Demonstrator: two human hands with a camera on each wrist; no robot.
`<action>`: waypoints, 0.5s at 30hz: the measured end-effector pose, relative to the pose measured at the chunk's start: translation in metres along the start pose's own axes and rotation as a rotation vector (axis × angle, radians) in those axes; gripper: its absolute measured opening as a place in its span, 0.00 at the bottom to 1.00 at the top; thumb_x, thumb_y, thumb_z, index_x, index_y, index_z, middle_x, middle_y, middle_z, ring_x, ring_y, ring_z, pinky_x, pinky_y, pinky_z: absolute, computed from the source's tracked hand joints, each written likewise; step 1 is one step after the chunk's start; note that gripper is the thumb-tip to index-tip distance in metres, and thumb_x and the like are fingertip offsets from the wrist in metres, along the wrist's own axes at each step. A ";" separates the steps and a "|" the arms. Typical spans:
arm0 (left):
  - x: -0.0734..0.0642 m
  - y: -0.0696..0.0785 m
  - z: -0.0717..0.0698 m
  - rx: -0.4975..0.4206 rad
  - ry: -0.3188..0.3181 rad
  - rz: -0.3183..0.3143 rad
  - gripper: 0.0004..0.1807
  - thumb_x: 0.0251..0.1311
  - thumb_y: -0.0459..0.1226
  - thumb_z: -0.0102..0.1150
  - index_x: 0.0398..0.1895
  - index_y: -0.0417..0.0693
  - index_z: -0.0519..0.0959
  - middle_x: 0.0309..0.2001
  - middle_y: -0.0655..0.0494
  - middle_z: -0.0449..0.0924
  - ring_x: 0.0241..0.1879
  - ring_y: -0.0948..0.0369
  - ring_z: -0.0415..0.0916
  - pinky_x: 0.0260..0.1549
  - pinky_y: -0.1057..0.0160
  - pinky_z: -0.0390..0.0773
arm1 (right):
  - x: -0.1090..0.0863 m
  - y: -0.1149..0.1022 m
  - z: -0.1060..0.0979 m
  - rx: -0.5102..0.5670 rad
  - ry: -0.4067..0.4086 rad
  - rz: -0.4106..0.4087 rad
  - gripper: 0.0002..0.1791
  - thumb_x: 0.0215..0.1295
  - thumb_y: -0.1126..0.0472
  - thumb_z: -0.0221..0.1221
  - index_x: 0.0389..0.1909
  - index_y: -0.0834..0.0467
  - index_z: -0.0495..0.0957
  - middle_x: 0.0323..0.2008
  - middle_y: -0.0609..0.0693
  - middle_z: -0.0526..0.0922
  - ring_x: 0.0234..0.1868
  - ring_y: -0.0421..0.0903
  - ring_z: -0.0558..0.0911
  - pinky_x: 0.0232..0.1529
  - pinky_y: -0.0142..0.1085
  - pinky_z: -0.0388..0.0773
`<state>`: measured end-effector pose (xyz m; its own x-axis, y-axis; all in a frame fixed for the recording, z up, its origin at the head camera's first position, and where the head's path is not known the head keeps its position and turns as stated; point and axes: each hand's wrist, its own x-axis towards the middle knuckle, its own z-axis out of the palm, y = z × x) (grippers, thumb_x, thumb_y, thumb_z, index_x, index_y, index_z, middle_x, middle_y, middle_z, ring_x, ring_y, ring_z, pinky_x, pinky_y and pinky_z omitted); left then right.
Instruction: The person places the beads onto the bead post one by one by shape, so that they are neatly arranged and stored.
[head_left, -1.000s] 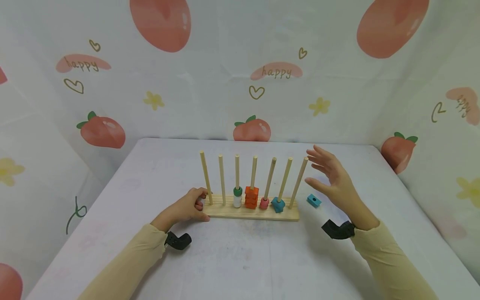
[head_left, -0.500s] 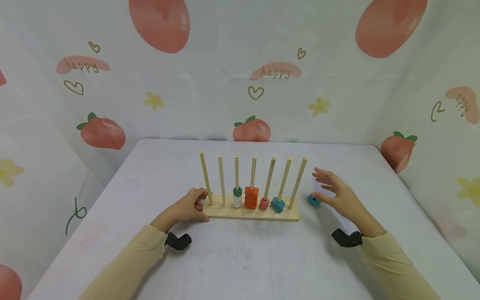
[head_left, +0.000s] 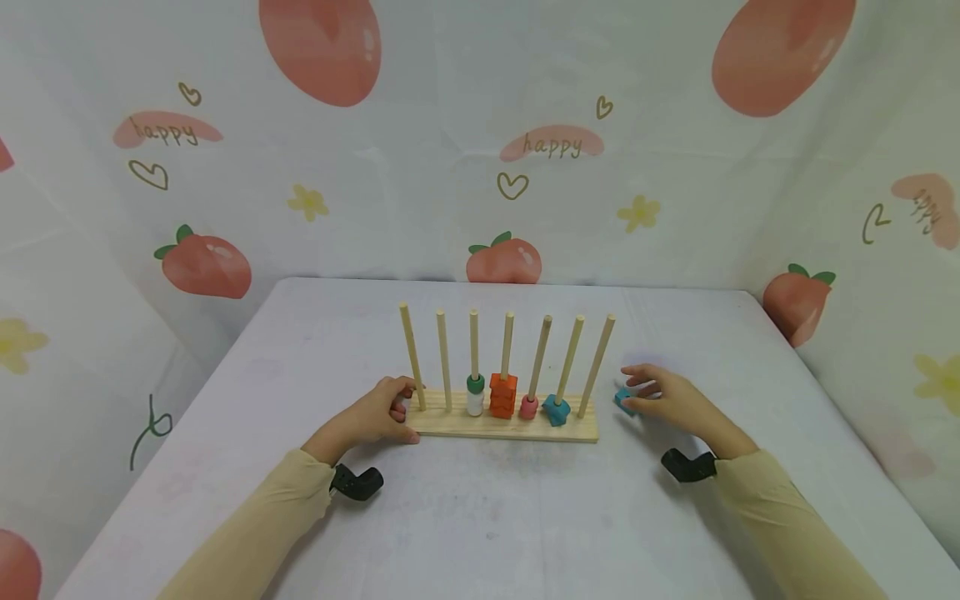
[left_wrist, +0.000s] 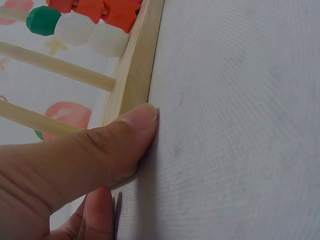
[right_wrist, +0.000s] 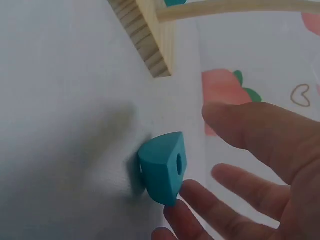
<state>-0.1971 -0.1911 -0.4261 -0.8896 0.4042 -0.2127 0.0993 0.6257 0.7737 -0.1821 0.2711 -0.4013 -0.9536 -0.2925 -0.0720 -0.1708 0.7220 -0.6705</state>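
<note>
A wooden peg board [head_left: 480, 429] with several upright pegs lies across the table, and my left hand [head_left: 371, 412] grips its left end. In the left wrist view my left thumb [left_wrist: 107, 145] presses on the front edge of the base. Off the board's right end, a blue bead [right_wrist: 159, 167] with a hole rests on the table. My right hand [head_left: 678, 410] is beside that bead with spread fingers; the right wrist view has the fingertips at the bead's edge and the thumb apart from it. Whether the fingertips touch it, I cannot tell.
Threaded on the pegs are white beads [head_left: 475, 404] under a green one [head_left: 476, 382], orange beads [head_left: 502, 397], pink beads [head_left: 528, 407] and blue beads [head_left: 557, 410]. A white cloth printed with peaches [head_left: 504, 260] hangs behind the table.
My right hand has come down from near the rightmost peg to the loose blue bead, with its fingers drawn closer together. The left hand and the peg board stay put.
</note>
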 end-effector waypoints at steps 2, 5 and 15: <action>0.000 0.000 0.000 -0.004 0.000 0.002 0.41 0.41 0.32 0.78 0.60 0.39 0.67 0.51 0.41 0.63 0.42 0.56 0.68 0.45 0.60 0.73 | 0.003 0.000 0.001 -0.022 -0.017 0.023 0.28 0.63 0.53 0.64 0.58 0.65 0.71 0.50 0.63 0.79 0.49 0.59 0.81 0.46 0.49 0.78; 0.000 0.000 0.000 -0.004 0.000 0.005 0.40 0.41 0.32 0.78 0.60 0.39 0.68 0.51 0.42 0.63 0.42 0.56 0.68 0.44 0.61 0.73 | 0.009 0.004 0.005 -0.053 -0.050 0.053 0.26 0.60 0.52 0.66 0.51 0.64 0.73 0.45 0.62 0.79 0.44 0.55 0.81 0.42 0.46 0.78; -0.002 0.003 0.000 -0.002 -0.008 -0.006 0.40 0.41 0.33 0.78 0.60 0.40 0.68 0.50 0.43 0.62 0.42 0.56 0.67 0.43 0.64 0.72 | 0.018 0.005 0.010 -0.128 -0.085 0.079 0.19 0.57 0.57 0.68 0.42 0.63 0.74 0.39 0.59 0.80 0.38 0.50 0.78 0.39 0.44 0.75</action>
<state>-0.1952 -0.1902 -0.4235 -0.8868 0.4055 -0.2218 0.0932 0.6270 0.7734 -0.1978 0.2638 -0.4132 -0.9417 -0.2799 -0.1868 -0.1315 0.8171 -0.5613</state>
